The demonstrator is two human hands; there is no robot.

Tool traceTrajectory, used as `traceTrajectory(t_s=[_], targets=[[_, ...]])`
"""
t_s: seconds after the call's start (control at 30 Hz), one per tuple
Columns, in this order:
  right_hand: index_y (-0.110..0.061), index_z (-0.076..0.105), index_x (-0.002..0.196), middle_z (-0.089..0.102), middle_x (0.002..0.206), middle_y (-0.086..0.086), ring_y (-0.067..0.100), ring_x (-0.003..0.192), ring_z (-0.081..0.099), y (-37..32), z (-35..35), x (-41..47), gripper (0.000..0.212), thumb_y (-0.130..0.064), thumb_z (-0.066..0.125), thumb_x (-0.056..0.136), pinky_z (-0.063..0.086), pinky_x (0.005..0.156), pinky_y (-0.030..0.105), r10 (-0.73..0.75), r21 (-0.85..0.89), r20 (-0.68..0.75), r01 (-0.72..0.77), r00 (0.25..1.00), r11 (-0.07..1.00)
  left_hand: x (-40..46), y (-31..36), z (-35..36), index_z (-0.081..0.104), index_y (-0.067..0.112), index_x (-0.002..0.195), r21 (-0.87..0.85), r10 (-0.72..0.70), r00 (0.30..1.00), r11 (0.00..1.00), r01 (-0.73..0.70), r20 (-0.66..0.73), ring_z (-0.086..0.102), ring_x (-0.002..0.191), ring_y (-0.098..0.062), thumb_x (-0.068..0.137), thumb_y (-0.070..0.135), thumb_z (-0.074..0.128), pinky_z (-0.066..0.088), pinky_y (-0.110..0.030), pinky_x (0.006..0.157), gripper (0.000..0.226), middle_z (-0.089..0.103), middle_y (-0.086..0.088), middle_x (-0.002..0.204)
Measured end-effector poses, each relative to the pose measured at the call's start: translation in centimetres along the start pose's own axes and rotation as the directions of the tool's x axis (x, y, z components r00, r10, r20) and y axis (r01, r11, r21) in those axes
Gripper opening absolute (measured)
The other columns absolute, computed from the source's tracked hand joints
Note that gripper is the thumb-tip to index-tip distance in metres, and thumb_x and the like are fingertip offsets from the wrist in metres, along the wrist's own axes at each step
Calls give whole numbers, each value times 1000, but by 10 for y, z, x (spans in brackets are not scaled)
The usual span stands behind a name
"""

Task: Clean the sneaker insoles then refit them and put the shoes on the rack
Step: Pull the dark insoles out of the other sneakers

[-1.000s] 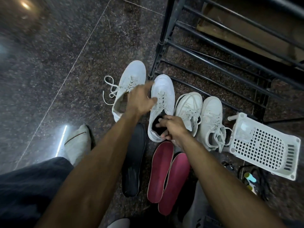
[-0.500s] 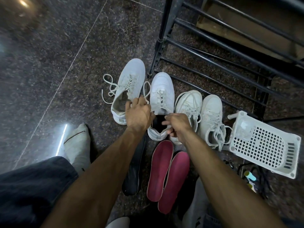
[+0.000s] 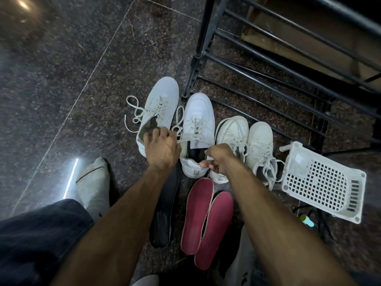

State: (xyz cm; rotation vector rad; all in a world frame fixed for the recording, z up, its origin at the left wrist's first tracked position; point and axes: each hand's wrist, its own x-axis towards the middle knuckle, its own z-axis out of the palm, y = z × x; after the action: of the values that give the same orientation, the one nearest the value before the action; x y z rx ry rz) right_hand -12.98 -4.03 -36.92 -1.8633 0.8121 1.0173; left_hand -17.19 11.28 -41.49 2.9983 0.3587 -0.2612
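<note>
Four white sneakers stand in a row on the floor before the black shoe rack (image 3: 243, 65). My left hand (image 3: 161, 149) has curled fingers at the left side of the second sneaker (image 3: 199, 114), by its loose laces and next to the leftmost sneaker (image 3: 162, 100). My right hand (image 3: 219, 159) pinches the heel collar of that second sneaker. A black insole (image 3: 195, 154) shows inside its opening. Another black insole (image 3: 164, 221) lies on the floor under my left forearm. Two red insoles (image 3: 206, 219) lie side by side nearer to me.
Two more white sneakers (image 3: 245, 137) stand to the right, beside a tipped white plastic basket (image 3: 323, 182). A small teal-capped item (image 3: 307, 220) and dark cords lie below the basket. My socked foot (image 3: 94, 182) rests on the dark stone floor at left.
My left hand pulled back from the second sneaker's tongue to the left side of its opening. My right hand stayed at the heel, and the opening now shows more of the black insole.
</note>
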Motion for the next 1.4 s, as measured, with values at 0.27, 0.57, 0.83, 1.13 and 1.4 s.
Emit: traceTrajectory(t_s=[0.27, 0.57, 0.83, 1.13, 1.4], targets=[[-3, 54, 73, 62, 51, 11, 22, 48, 60, -3, 30, -9, 14, -8, 45, 82, 49, 57, 28, -140, -469, -2, 122, 990, 875, -3, 6, 1, 71, 27, 91, -178, -79, 994, 980, 91, 71, 41, 113, -24, 90, 53, 53, 24, -43, 108, 32, 58, 2, 109], [-6, 46, 66, 50, 64, 11, 7, 20, 41, -22, 30, -18, 28, 7, 44, 91, 22, 26, 9, -12, -182, 89, 29, 996, 983, -1, 8, 4, 72, 30, 92, -239, -152, 981, 955, 178, 122, 39, 113, -22, 87, 61, 53, 28, -40, 104, 37, 57, 4, 112], [-11, 61, 69, 53, 58, 9, 18, 37, 41, -2, 54, 7, 15, -16, 54, 57, 32, 44, 24, -53, -214, -15, 49, 998, 976, -1, 8, 7, 73, 29, 90, -241, -169, 982, 953, 185, 87, 42, 111, -23, 86, 62, 54, 28, -39, 103, 38, 59, 3, 109], [-4, 59, 73, 56, 54, 12, 24, 48, 53, 1, 39, 6, 14, -8, 47, 79, 42, 50, 28, -135, -371, 33, 138, 990, 918, -2, 9, 5, 72, 29, 87, -256, -169, 982, 949, 186, 85, 43, 112, -23, 86, 60, 55, 27, -39, 102, 36, 61, 3, 109], [-10, 59, 119, 59, 125, 8, 30, 112, 58, 10, 32, 0, 31, -19, 45, 92, 44, 79, 34, -305, -886, 109, 232, 946, 401, -4, 11, 5, 72, 28, 85, -269, -173, 984, 946, 180, 51, 44, 112, -23, 85, 59, 57, 23, -37, 102, 35, 63, 4, 109]])
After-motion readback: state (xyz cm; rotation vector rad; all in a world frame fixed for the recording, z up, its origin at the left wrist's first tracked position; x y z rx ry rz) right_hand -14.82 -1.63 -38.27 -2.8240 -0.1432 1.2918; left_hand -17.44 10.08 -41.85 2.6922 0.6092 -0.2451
